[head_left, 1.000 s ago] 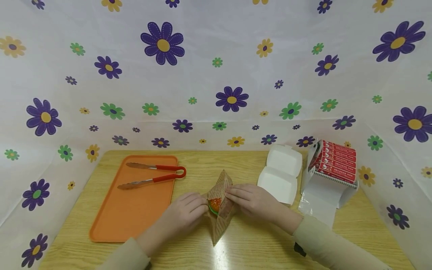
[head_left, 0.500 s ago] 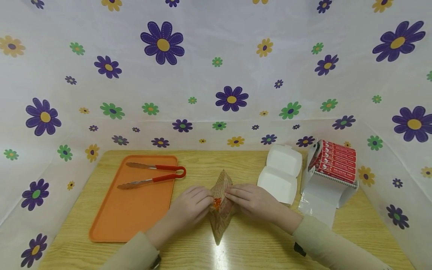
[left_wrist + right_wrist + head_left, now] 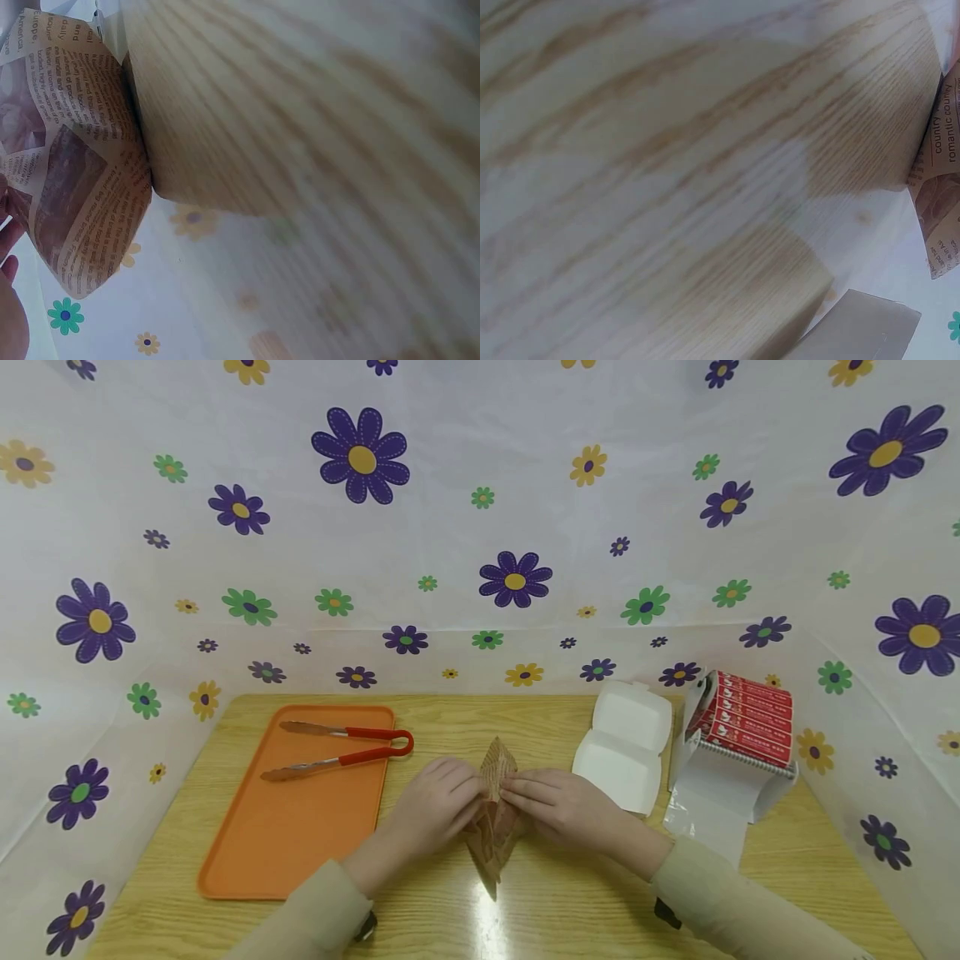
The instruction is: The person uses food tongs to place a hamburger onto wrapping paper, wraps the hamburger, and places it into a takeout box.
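We see the fingers (image 3: 528, 789) of the left hand (image 3: 438, 803) and the right hand (image 3: 566, 806) clamped on opposite sides of the folded brown printed paper (image 3: 495, 839), near the middle of the bench (image 3: 577, 902). Near the right hand, a white box (image 3: 618, 768) lies open beside a stand with red printed panels (image 3: 750, 718); left of the left hand, red-handled tongs (image 3: 367, 756) rest on the orange tray (image 3: 315, 831), looped end past its rim.

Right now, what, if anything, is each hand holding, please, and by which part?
The left hand holds the printed brown paper by its left side, the right hand by its right side.
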Demonstrator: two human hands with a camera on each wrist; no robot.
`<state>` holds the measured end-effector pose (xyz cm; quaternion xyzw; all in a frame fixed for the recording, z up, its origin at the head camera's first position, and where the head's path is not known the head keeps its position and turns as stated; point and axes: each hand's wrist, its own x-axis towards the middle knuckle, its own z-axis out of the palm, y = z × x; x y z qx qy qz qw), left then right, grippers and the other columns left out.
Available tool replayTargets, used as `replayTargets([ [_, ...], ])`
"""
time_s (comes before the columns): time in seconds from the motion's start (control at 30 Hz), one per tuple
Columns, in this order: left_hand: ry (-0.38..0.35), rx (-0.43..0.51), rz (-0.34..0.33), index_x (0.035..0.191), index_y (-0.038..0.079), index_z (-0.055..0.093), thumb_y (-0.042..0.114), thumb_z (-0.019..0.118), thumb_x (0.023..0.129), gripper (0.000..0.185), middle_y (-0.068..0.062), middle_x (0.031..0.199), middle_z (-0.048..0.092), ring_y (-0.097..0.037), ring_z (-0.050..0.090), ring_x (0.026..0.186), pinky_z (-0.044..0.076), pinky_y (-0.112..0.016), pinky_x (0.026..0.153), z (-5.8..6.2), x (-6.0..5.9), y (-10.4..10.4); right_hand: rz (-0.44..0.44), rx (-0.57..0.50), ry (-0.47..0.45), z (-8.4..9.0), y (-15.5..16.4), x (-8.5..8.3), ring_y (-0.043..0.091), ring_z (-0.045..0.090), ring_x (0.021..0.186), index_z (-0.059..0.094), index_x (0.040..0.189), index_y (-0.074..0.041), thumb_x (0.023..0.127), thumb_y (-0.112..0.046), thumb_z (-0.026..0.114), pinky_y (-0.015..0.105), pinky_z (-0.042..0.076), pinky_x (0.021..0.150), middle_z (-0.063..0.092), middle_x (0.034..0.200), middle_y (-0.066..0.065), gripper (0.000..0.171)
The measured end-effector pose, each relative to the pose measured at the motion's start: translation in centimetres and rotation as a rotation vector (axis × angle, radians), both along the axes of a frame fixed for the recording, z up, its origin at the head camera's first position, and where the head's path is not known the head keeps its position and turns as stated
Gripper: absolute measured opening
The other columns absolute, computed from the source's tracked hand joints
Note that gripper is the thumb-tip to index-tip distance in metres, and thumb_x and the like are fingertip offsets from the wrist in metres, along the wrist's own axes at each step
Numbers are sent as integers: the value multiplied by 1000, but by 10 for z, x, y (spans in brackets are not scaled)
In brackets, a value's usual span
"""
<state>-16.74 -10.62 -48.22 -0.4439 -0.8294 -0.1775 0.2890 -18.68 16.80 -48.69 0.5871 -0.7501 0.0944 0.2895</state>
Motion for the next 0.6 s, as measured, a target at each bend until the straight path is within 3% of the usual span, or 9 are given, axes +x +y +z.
replayTargets([
  [0.3,-120,-10,45,102,19,74,17,77,97,7,5,103,75,-15,70,105,57,-35,105,3,-5,12,-1,-9,-2,0,0,0,20,74,118,74,132,-4,113,-19,46,31,62,100,77,131,8,36],
  [0.6,-257,35,70,99,17,74,16,81,93,9,6,100,76,-16,71,103,57,-37,102,2,-8,15,7,-8,-16,-2,1,-2,21,74,118,74,131,-4,108,-17,61,32,63,100,77,131,9,30],
])
